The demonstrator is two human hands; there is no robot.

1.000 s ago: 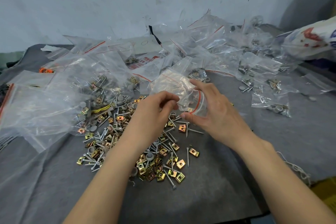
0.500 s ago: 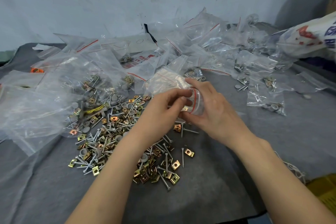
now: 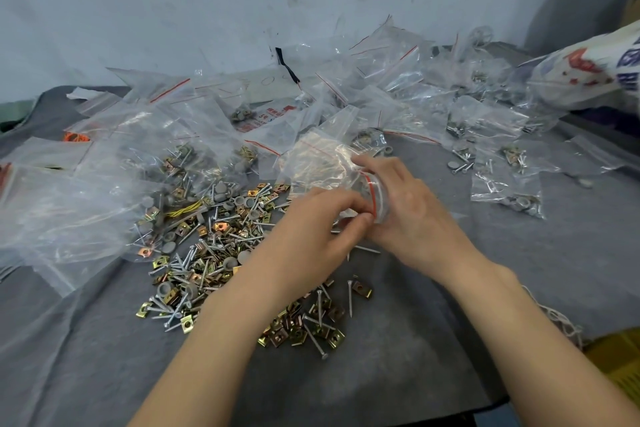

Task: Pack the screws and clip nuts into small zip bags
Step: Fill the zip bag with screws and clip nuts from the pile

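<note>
Left edge of surface: big crumpled clear plastic bags (image 3: 62, 218), mostly slack, some hardware visible through them.

Centre-left, spreading toward the near edge: the loose stock heap on the grey cloth-covered surface (image 3: 381, 385), made up of silver pointed screws (image 3: 313, 340), brass-coloured square clip nuts (image 3: 187, 324) and grey round caps (image 3: 168, 248). Plenty unpacked.

Left hand (image 3: 311, 229): over the heap's right side, thumb and forefinger pinched on the near lip of the bag mouth. Can't tell whether a part is also in that pinch.

Task item: small clear zip bag (image 3: 322, 166) with a red seal line, held up off the surface at centre, between both hands, mouth facing the person. Contents not readable through the glare.

Right hand (image 3: 412, 218): grip closed round the mouth of the small clear zip bag from the right, fingers curled behind the red line.

Right half, up to the far edge: many small filled clear bags (image 3: 505, 184), lying flat. White printed sack (image 3: 588, 76) in the far right corner.

Step, my read: mouth held open for loading, or just about to be sealed. Can't separate the two.

Next: if loading, the left hand releases the lip and picks screws and clip nuts from the heap directly below while the right hand keeps the mouth spread. If sealing, align both lips and press along the red line.
</note>
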